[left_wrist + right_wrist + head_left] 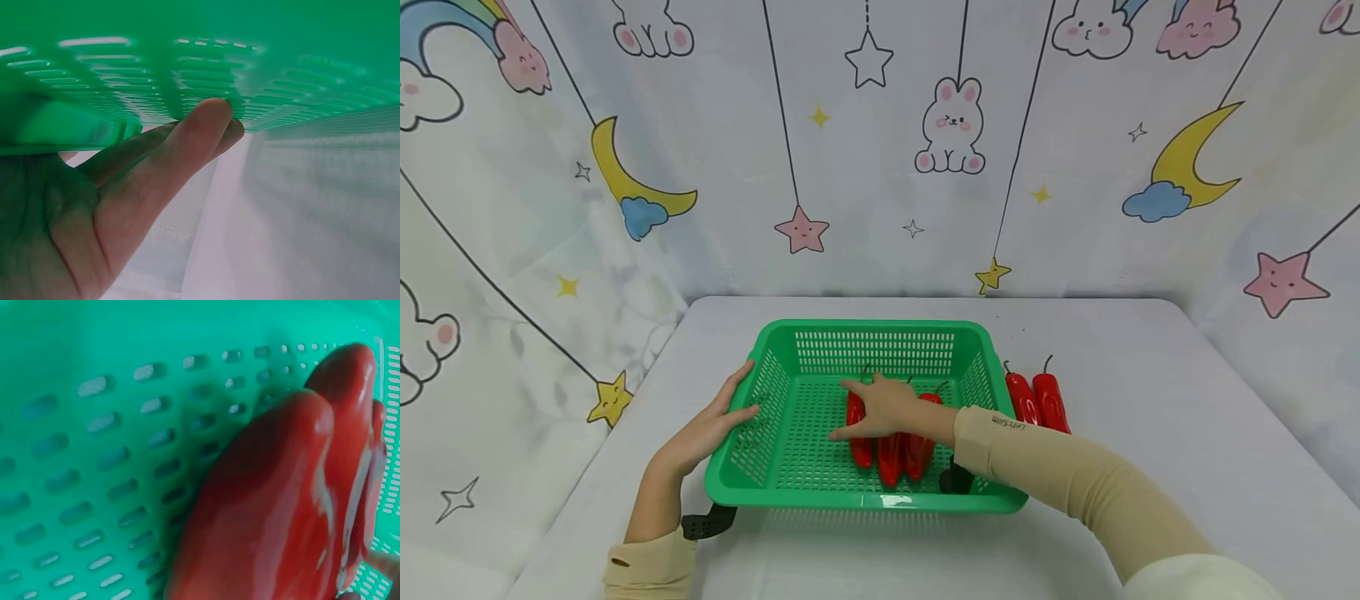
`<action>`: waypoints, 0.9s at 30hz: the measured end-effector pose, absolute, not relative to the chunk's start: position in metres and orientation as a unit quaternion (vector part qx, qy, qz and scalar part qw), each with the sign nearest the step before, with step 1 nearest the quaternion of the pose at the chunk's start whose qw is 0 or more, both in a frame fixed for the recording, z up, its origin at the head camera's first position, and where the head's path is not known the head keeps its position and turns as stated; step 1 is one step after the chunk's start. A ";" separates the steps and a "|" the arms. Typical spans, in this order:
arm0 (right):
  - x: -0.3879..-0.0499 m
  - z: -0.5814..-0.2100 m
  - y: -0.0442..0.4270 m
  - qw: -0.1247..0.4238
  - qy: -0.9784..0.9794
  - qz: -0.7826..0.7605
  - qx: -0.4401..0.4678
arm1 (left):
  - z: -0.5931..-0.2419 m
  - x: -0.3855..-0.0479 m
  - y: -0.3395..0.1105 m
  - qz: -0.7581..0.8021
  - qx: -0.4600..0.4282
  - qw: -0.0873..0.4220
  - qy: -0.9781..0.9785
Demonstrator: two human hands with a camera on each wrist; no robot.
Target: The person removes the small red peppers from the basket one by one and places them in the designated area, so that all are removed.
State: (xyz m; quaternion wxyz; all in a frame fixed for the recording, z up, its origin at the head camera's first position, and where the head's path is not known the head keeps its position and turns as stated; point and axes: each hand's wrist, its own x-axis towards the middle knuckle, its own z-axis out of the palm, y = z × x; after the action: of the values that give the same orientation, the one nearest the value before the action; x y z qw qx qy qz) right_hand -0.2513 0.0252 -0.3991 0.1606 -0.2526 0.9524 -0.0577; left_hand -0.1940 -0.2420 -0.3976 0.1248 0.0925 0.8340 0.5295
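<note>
A green plastic basket (925, 500) stands on the table, and three long red chili peppers (891, 462) lie side by side in it. My right hand (887, 404) is over the peppers, thumb and forefinger spread on either side of the left one's upper part. In the right wrist view the glossy red peppers (262, 519) fill the right side, with a bit of finger at the edge. My left hand (707, 429) touches the basket's left rim with fairly straight fingers, the thumb reaching over it. The left wrist view shows the thumb against the slotted green wall (206, 69).
Two more red peppers (1049, 400) lie on the white table (1150, 375) just right of the basket, partly behind my right sleeve (1075, 475). Behind the table hangs a cloth (880, 183) printed with stars, moons and rabbits.
</note>
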 end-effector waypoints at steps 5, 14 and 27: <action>-0.250 -0.400 0.023 0.153 0.956 -0.037 -0.248 | -0.398 -0.194 -0.243 0.531 0.094 0.126 0.833; -0.248 -0.404 0.021 0.132 0.962 -0.004 -0.240 | -0.398 -0.194 -0.242 0.530 0.092 0.125 0.833; -0.249 -0.412 0.016 0.110 0.959 0.026 -0.259 | -0.396 -0.193 -0.242 0.536 0.094 0.126 0.830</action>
State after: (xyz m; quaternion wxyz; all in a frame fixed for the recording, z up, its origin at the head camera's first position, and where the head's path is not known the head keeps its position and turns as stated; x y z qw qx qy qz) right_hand -0.2485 0.0165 -0.4123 0.1103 -0.2590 0.9592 0.0263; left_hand -0.1928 -0.2418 -0.3960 0.1263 0.0944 0.8295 0.5358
